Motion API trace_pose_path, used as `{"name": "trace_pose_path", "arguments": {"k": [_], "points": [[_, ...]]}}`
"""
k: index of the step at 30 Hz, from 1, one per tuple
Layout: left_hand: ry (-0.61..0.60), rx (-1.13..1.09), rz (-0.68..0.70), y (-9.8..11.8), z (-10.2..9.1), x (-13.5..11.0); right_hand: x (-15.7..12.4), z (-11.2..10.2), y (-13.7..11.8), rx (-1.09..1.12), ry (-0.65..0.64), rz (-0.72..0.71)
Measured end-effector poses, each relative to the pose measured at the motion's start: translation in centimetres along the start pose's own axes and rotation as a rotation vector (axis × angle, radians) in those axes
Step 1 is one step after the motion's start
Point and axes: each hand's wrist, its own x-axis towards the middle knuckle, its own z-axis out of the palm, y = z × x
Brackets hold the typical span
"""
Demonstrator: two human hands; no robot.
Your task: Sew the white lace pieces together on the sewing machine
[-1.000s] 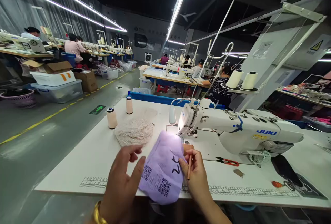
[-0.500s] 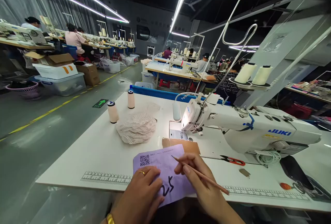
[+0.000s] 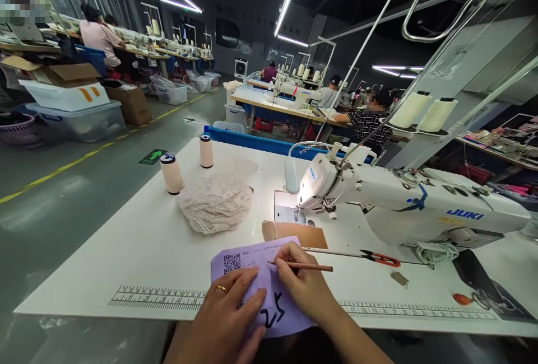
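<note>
At the near edge of a white table (image 3: 121,246), I see a purple sheet (image 3: 273,283) printed with a QR code and marked with a large, handwritten black 25. A person's left hand (image 3: 227,311) lies palm down on it, its fingers loosely spread; a gold ring (image 3: 222,289) circles one of them. The right hand (image 3: 302,283) pinches a brown pencil (image 3: 317,267) between thumb and fingers, the tip pointing left at the sheet; from here I cannot tell whether it touches. The two hands are apart but near each other, with a strip of purple between them. Just beyond the sheet's far edge lies a piece of brown cardboard (image 3: 300,235), and behind that stands a white JUKI sewing machine (image 3: 403,199), lit near its needle. Farther left on the table sits a pile of pale lace (image 3: 216,207), near two upright peach thread spools (image 3: 172,176). To the right are red-handled snips (image 3: 386,260), a small tan tag (image 3: 399,279) and a dark flat object (image 3: 477,274). A printed ruler (image 3: 157,299) runs along the near edge, showing on both sides of the sheet. Across the room, a person in pink (image 3: 97,36) sits by a row of machines.
</note>
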Motion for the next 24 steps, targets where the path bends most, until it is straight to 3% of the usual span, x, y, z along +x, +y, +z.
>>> {"name": "trace_pose_path", "arguments": {"k": [6, 24], "points": [[0.044, -0.032, -0.023, 0.0, 1.0, -0.3, 0.3, 0.2, -0.4, -0.085, -0.017, -0.012], [0.099, -0.017, -0.014, -0.2, 1.4, 0.0, 0.4, 0.2, -0.7, -0.159, 0.007, -0.011]]}}
